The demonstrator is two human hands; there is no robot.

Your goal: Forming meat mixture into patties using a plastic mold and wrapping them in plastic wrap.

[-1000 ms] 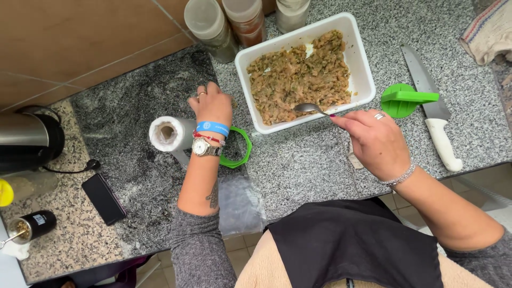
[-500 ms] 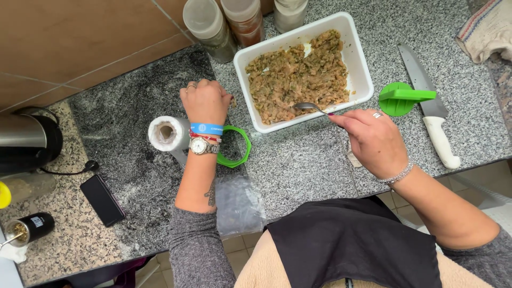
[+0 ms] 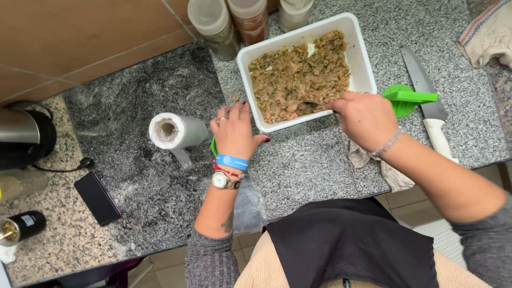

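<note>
Digging into the white tub [image 3: 358, 53] of minced mixture [image 3: 298, 74], the right hand [image 3: 365, 118] is closed around a spoon [image 3: 312, 102], its bowl buried at the near edge. Flat and spread, the left hand [image 3: 234, 133] presses on the green ring [image 3: 213, 146] on the counter [image 3: 304, 165], gripping nothing, beside a roll of film [image 3: 176, 132].

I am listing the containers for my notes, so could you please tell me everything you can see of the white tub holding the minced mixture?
The white tub is a rectangular, plastic-looking container with rounded corners and a raised rim. It sits slightly askew on the speckled granite counter, just below three jars at the wall. A brownish minced mixture flecked with green covers most of its floor. The right hand reaches over its near rim, dipping a spoon into the mixture.
</note>
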